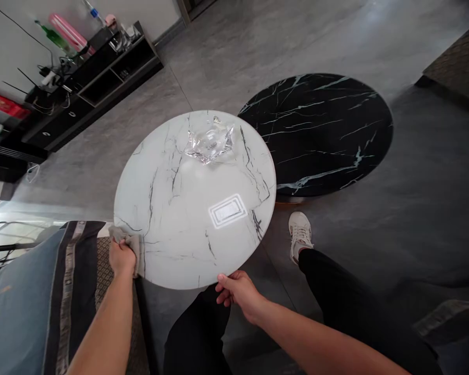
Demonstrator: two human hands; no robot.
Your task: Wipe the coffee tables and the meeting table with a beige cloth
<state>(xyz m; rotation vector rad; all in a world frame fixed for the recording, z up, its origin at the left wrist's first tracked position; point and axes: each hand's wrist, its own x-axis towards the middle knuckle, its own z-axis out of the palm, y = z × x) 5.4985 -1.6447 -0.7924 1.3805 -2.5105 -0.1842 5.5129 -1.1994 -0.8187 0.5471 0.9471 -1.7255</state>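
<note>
I have the right hand [242, 297] at the near rim of the round white marble-patterned table [180, 219], its grip narrow on the edge: thumb on top, fingers curled below. A black-trousered leg and a white sneaker [299, 229] show beside that arm. At the table's left edge, I have the left hand [122, 258] with its grip closed on a gray cloth [134, 242], which lies against the rim, next to the blue cover [19, 312] with a dark patterned border. Farther over the white top, I see a clear, star-shaped glass dish [210, 146] near the far rim. Beyond it to the right is a black marble-patterned table [320, 130], partly overlapped in my view. Farthest off, a low black cabinet [72, 117] bears a green bottle [57, 39].
</note>
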